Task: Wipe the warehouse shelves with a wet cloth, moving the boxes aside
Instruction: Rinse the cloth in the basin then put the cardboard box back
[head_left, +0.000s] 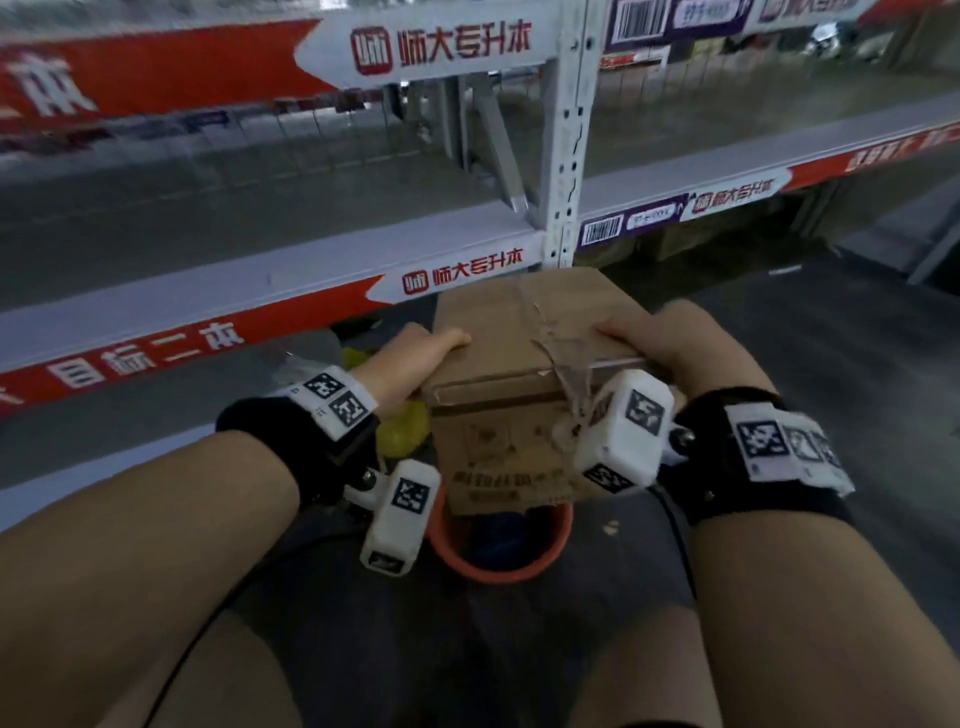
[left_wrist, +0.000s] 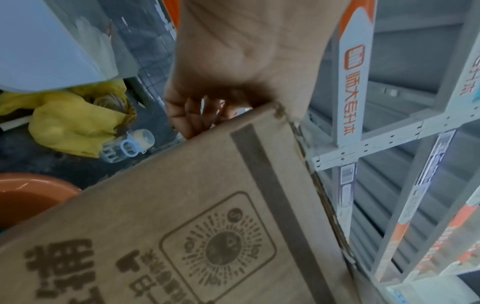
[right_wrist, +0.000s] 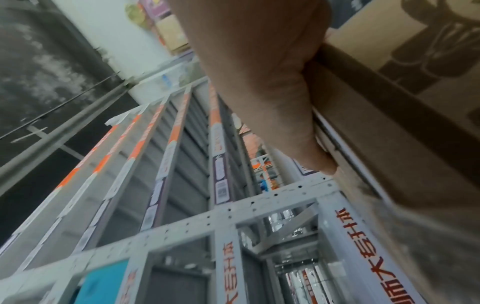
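Warehouse aisle, dark floor, white metal shelves (head_left: 291, 270) with red and white banner strips along the beams and a perforated upright post (head_left: 566, 156) between two bays. Both forearms stretched forward from a crouch, wrists strapped with black bands and white marker blocks. Left hand (head_left: 410, 364) clamped on the left upper edge of a cardboard box (head_left: 524, 322), thumb lying over the top face, fingers (left_wrist: 187, 121) curled under the corner as seen from the left wrist. Right hand (head_left: 675, 348) gripping the right upper edge of the same box, thumb over the top, fingers wrapped down the side; from the right wrist only the back of the hand (right_wrist: 265, 67) against the cardboard, fingertips hidden. Box held between the two hands in front of the lower shelf beam, clear of the shelf, flaps taped shut with loose clear tape peeling at the near edge, brown printing and a round code on the near face (left_wrist: 218, 246). Directly below the box, an orange basin (head_left: 498, 561) on the floor with something dark blue inside, too blurred to tell whether cloth. Left of the box on the floor, a crumpled yellow bag (left_wrist: 70, 123) and a small clear plastic bottle (left_wrist: 130, 144) lying on its side just beside it. Barcode labels (head_left: 602, 231) on the purple strip of the right bay's beam.
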